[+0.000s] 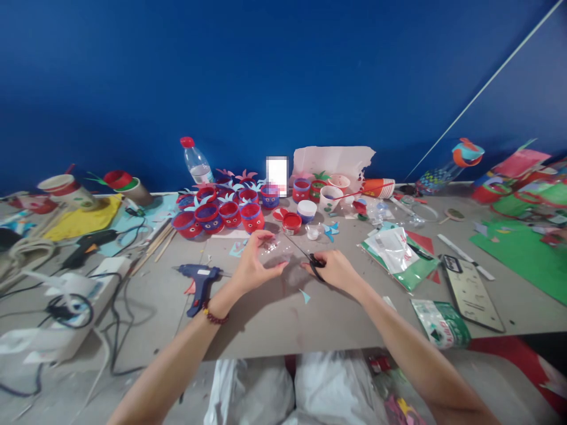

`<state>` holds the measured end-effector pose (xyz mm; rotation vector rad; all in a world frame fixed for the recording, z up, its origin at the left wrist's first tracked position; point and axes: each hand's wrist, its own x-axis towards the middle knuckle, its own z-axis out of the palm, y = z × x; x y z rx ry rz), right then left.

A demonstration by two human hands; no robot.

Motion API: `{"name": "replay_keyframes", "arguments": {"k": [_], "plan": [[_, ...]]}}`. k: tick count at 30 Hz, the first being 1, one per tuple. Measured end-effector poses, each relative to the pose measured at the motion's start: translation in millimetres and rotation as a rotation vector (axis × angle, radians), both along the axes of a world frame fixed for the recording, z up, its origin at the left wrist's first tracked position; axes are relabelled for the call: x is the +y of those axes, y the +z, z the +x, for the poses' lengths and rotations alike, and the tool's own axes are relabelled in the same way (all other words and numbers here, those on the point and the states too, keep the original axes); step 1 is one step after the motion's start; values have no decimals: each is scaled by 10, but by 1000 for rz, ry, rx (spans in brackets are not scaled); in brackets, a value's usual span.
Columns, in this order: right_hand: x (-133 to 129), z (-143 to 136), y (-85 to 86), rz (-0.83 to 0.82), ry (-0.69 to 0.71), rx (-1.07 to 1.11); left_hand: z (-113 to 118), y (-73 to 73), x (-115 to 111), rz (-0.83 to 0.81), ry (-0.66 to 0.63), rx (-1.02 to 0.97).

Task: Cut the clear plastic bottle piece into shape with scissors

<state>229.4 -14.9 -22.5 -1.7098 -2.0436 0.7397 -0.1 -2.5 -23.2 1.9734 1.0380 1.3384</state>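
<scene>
Near the middle of the table, my left hand [254, 262] grips a clear plastic piece [275, 252], thumb and fingers curved round its edge. The piece is see-through, so its exact shape is hard to make out. My right hand [335, 270] is closed round the black handles of a pair of scissors [315, 267]. Their blades point up and left, toward the plastic. I cannot tell whether they touch it. Just beyond my hands stand an open red paint pot [291, 222] and a small clear cup [313, 231]. A light blue paper scrap [305, 296] lies in front.
A blue glue gun [200, 282] lies left of my left hand. Several red and blue cups with paper leaves [208, 216] stand behind. Farther left is a power strip [84, 307] with cords. Plastic packets [401, 257] and a phone [472, 293] lie on the right.
</scene>
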Motion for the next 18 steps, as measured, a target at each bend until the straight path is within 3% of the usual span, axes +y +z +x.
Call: {"name": "replay_keyframes", "arguments": {"k": [12,18], "plan": [[9,16,0,-36,6,0,-31,-6,19,-188,-62,-102],[41,56,26,-48,-6,-38,-38,111,1,-356,-77,-169]]}}
